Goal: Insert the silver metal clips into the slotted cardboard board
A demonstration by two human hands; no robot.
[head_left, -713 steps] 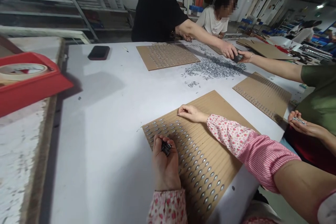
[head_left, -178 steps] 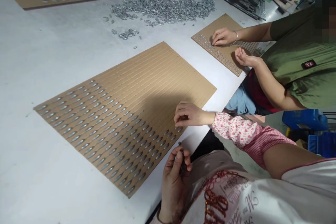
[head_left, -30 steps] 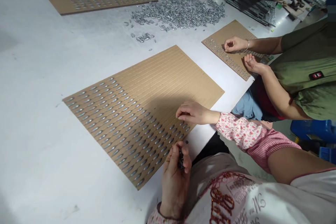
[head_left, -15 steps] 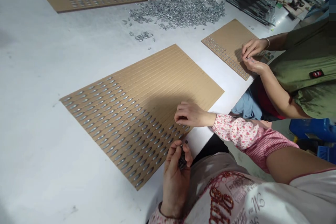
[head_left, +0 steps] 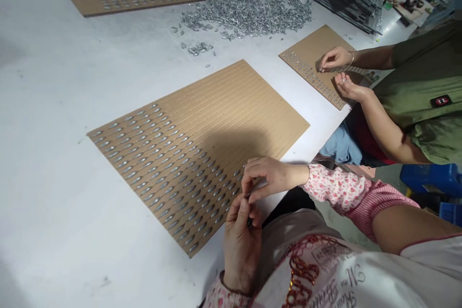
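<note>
My left hand [head_left: 242, 243] is closed, palm up, around several small dark metal pieces, mostly hidden by the fingers. Thumb and fingertips of my right hand [head_left: 269, 178] meet the left fingertips and pinch at a small dark piece there. Beside both hands lies a brown grooved board [head_left: 238, 101]. Rows of silver spindle-shaped pieces [head_left: 164, 185], like fishing sinkers, sit in the grooves across its near-left part. The rest of its grooves, toward the upper right, are bare.
A large heap of loose silver pieces [head_left: 249, 12] lies on the white table [head_left: 86, 72]. Another filled board [head_left: 144, 7] is at the upper left. To the right, a co-worker's hands [head_left: 339, 60] are over a smaller board [head_left: 306, 43]. Dark metal racks [head_left: 346, 2] are stacked behind.
My right hand has come down from above the board to my left hand's fingertips. The co-worker's hands have moved apart, one now reaching over the smaller board.
</note>
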